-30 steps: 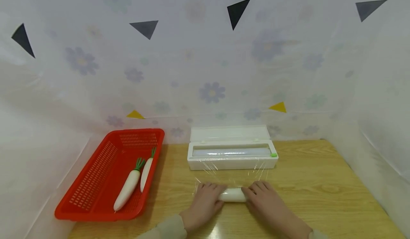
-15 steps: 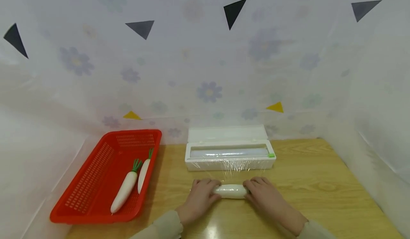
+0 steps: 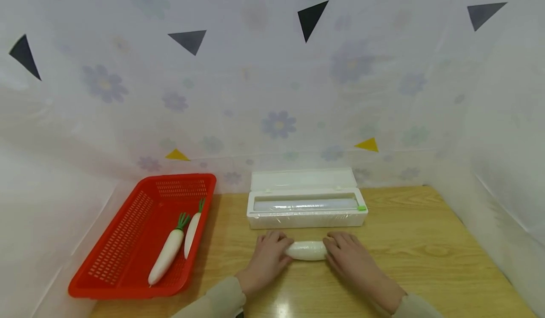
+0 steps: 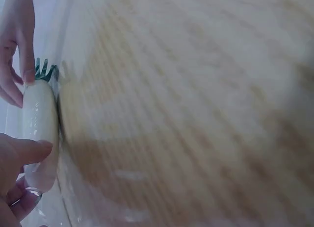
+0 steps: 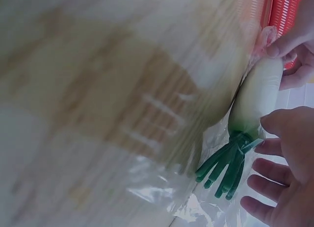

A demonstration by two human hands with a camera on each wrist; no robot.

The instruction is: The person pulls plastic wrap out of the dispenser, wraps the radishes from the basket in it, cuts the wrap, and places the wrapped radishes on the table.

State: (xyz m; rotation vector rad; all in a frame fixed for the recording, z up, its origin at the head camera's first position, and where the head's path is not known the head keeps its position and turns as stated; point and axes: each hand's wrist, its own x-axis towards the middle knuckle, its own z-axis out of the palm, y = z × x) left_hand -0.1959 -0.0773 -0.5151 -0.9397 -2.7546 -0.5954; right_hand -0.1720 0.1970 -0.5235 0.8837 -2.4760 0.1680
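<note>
A white radish (image 3: pixel 307 251) in shiny clear film lies crosswise on the wooden table, between both hands. My left hand (image 3: pixel 267 261) holds its narrow end; in the left wrist view the thumb (image 4: pixel 39 149) lies along its side, with fingertips under the tip. At the leafy end is my right hand (image 3: pixel 352 266). In the right wrist view its thumb and forefinger pinch the radish beside the green leaves (image 5: pixel 228 165), the other fingers spread apart. Loose clear film (image 5: pixel 152 185) glints on the table around the leaves. Just beyond stands the white cling film box (image 3: pixel 306 221), lid up, roll inside.
A red plastic basket (image 3: pixel 115 292) stands at the left with two unwrapped radishes, one whole radish (image 3: pixel 167 256) and one against the right wall. A green slider (image 3: pixel 362 208) sits at the box's right end. White sheeting (image 3: pixel 272 72) encloses the table at the back and sides.
Both hands have rolled the radish away from the body, closer to the box. The bright creases in the film between radish and box have faded. Basket and box stay put.
</note>
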